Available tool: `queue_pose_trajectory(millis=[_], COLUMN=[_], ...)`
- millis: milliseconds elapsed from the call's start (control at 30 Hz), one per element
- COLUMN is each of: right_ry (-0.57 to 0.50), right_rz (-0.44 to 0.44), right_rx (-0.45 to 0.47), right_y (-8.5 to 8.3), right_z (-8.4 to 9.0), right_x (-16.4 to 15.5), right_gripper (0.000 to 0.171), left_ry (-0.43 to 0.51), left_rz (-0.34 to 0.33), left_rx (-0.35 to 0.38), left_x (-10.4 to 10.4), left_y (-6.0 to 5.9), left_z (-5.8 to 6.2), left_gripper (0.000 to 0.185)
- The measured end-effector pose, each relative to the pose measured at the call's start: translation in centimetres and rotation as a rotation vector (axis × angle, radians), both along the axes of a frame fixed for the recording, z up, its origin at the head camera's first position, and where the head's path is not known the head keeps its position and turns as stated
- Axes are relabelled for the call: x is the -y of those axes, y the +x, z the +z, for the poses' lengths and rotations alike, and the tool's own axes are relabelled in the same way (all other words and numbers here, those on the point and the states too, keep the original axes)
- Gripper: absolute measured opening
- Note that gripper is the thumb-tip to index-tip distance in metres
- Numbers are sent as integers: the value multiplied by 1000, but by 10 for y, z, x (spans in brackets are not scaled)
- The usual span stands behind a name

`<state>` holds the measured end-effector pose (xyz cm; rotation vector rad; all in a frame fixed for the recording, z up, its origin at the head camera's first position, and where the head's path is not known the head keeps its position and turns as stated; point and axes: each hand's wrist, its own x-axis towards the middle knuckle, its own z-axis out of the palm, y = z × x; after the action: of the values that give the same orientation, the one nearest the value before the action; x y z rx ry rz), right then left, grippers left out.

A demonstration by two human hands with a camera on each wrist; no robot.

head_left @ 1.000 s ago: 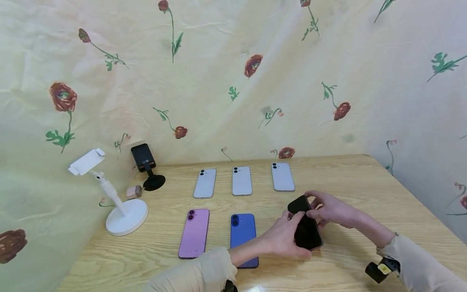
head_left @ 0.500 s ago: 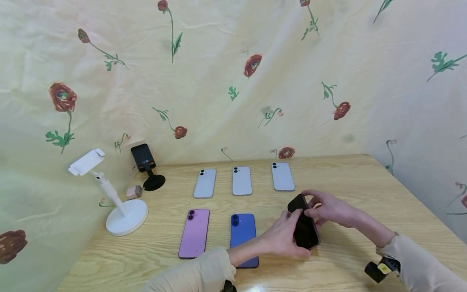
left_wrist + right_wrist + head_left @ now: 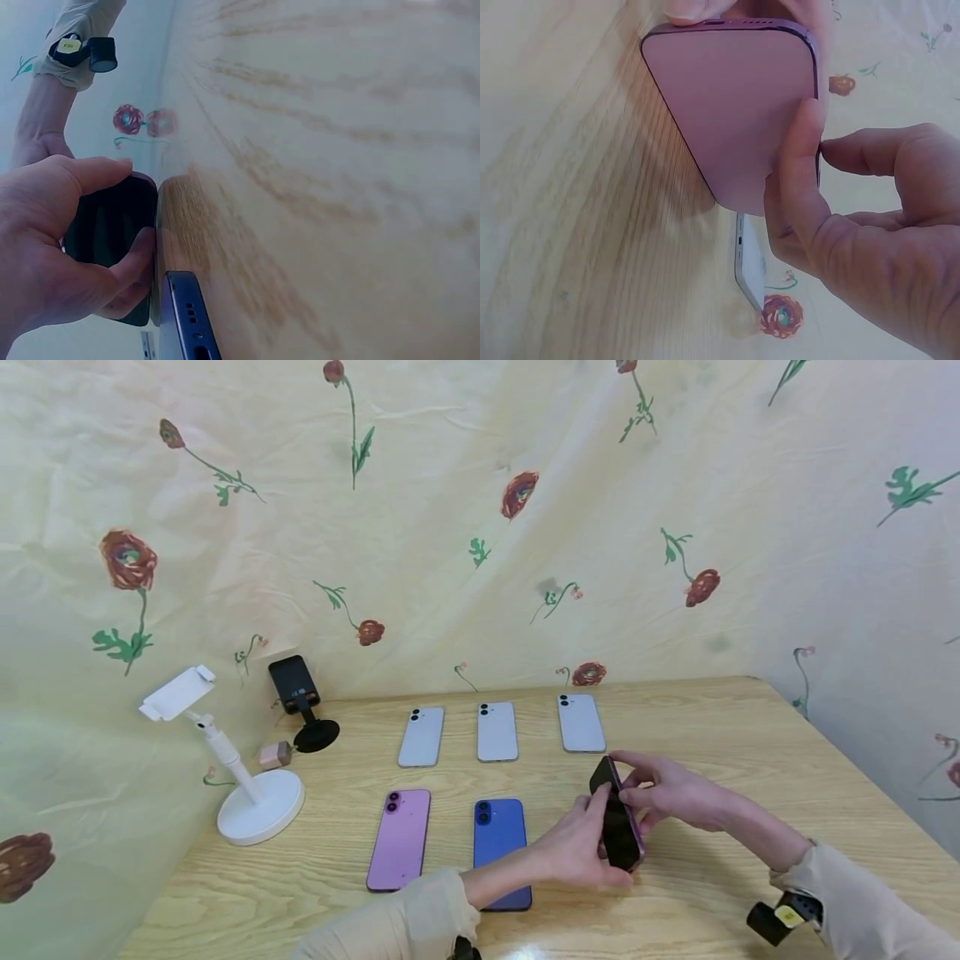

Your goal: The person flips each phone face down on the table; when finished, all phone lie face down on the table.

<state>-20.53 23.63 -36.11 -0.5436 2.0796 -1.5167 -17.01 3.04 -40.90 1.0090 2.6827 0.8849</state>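
A phone (image 3: pixel 618 818) with a black screen and a pink back is held by both hands, tilted up on its long edge just above the wooden table (image 3: pixel 750 752). My left hand (image 3: pixel 594 842) grips its near end, thumb on the top edge, and the dark screen (image 3: pixel 112 225) faces the palm. My right hand (image 3: pixel 633 779) pinches the far end, and its thumb (image 3: pixel 802 172) lies across the pink back (image 3: pixel 735 105).
A blue phone (image 3: pixel 500 847) and a pink phone (image 3: pixel 399 838) lie face down left of the hands. Three white phones (image 3: pixel 497 731) form a back row. A white stand (image 3: pixel 247 777), a black stand (image 3: pixel 303 702) and a small plug (image 3: pixel 276 753) are at far left. Floral cloth hangs behind.
The phone has been turned from lying nearly flat, screen up, to standing on its long edge, so its pink rim now shows. Both hands stayed on it.
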Motion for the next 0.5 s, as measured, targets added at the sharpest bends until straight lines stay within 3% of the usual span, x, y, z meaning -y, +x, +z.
queue_pose_trajectory(millis=[267,500], right_ry=[-17,-17], right_rz=[13,33], right_rx=[12,24], right_y=[2,3], right_z=[0,-3], right_x=[2,1], right_gripper=[73,77], left_ry=[60,171], left_rz=[-30,-46], left_rx=[32,186], left_x=[2,6], left_y=[0,-1], left_z=[3,6], left_gripper=[110,106])
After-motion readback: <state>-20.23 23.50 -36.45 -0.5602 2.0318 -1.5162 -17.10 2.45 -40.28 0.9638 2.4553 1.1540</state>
